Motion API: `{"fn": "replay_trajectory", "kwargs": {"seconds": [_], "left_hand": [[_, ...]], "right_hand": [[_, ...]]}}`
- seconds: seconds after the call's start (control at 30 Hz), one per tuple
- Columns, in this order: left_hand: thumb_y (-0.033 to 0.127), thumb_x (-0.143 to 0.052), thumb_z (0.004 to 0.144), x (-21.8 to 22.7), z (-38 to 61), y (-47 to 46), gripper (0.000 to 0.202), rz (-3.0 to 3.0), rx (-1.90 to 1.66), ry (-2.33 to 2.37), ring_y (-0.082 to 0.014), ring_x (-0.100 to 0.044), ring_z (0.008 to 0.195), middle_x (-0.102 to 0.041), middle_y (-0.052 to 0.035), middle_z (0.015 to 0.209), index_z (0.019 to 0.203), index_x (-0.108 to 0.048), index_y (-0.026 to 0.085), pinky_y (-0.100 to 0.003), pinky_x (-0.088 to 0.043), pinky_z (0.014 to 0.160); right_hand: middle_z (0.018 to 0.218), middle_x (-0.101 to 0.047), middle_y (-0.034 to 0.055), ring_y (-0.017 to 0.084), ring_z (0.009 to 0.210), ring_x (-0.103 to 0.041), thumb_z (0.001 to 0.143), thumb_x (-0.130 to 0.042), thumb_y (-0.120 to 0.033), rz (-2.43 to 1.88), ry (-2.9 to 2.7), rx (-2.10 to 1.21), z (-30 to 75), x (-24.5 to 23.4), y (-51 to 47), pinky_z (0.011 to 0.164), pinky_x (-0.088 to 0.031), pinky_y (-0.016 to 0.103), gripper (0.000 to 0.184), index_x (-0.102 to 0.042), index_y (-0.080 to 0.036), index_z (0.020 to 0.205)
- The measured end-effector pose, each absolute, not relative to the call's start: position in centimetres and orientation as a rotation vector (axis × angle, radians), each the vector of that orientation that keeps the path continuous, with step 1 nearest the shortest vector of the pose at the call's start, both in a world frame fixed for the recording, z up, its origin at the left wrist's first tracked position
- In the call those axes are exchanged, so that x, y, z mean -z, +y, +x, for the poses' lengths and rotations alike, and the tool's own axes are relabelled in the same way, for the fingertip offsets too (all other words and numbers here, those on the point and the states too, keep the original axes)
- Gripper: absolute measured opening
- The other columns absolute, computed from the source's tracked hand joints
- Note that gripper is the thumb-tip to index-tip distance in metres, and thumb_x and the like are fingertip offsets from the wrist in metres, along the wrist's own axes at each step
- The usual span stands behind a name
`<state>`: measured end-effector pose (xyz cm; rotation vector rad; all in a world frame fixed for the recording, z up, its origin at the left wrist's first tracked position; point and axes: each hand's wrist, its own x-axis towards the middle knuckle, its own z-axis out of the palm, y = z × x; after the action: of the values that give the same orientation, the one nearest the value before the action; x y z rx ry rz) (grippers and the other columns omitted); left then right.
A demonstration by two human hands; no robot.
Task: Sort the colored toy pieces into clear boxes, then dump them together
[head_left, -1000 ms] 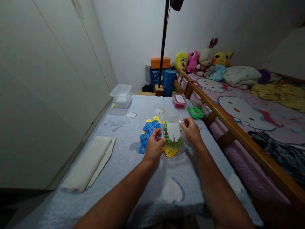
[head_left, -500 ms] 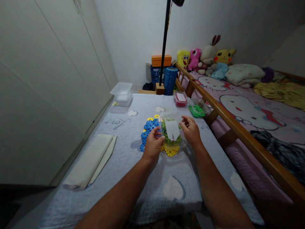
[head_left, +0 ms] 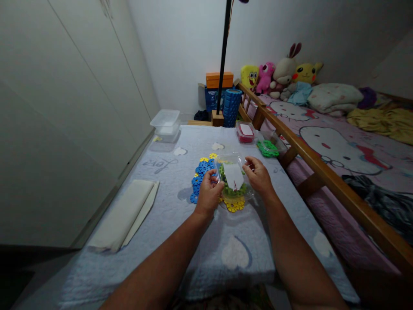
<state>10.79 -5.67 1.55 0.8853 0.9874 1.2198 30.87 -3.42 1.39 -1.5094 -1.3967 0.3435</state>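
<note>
A clear plastic container (head_left: pixel 232 177) with a white label and green pieces inside is held up over the table, tilted toward me. My left hand (head_left: pixel 209 193) grips its left side, thumb in front. At its right edge, my right hand (head_left: pixel 258 174) has its thumb and fingers closed on the rim. Behind and under the container lie blue flower-shaped pieces (head_left: pixel 197 183) and yellow flower-shaped pieces (head_left: pixel 235 205), partly hidden by it and by my left hand.
Clear tubs (head_left: pixel 166 122) are stacked at the back left. A red-filled container (head_left: pixel 245 133) and green pieces (head_left: pixel 267 148) in clear plastic sit at the back right. Folded pale sheets (head_left: pixel 124 215) lie left. A wooden bed rail (head_left: pixel 290 140) borders the table's right side.
Both hands keep their hold on the container, which has barely moved. The whole view has shifted very slightly.
</note>
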Motion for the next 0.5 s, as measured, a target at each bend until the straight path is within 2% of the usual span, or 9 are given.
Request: {"fn": "replay_trajectory", "kwargs": {"seconds": [0.3, 0.4, 0.5], "left_hand": [[0.026, -0.083, 0.069, -0.6, 10.3, -3.3, 0.061, 1.042, -1.304, 1.051, -0.0073, -0.052, 0.061, -0.057, 0.0049, 0.086, 0.126, -0.063, 0.019, -0.020, -0.045, 0.059], [0.034, -0.080, 0.076, 0.0, 10.2, -2.6, 0.053, 1.056, -1.315, 1.044, -0.0098, -0.056, 0.065, -0.060, 0.0028, 0.088, 0.125, -0.065, 0.020, -0.022, -0.048, 0.063], [0.042, -0.074, 0.084, 0.5, 10.0, -1.6, 0.041, 1.064, -1.341, 1.034, -0.0140, -0.062, 0.076, -0.065, -0.0008, 0.089, 0.117, -0.070, 0.018, -0.026, -0.052, 0.074]], "right_hand": [[0.100, -0.072, 0.0088, 0.023, 0.083, -0.065, 0.077, -0.064, -0.042, -1.468, -1.320, -0.481, 29.5, -1.0, -3.5, 0.081, -0.053, 0.040, 0.040, -0.067, -0.020, 0.111], [0.100, -0.075, 0.0079, 0.023, 0.085, -0.066, 0.077, -0.064, -0.041, -1.429, -1.321, -0.526, 29.3, -1.1, -3.6, 0.080, -0.053, 0.038, 0.038, -0.064, -0.022, 0.111], [0.102, -0.076, 0.0088, 0.023, 0.087, -0.067, 0.078, -0.064, -0.041, -1.415, -1.330, -0.539, 29.1, -1.2, -3.7, 0.079, -0.053, 0.038, 0.038, -0.064, -0.022, 0.110]]}}
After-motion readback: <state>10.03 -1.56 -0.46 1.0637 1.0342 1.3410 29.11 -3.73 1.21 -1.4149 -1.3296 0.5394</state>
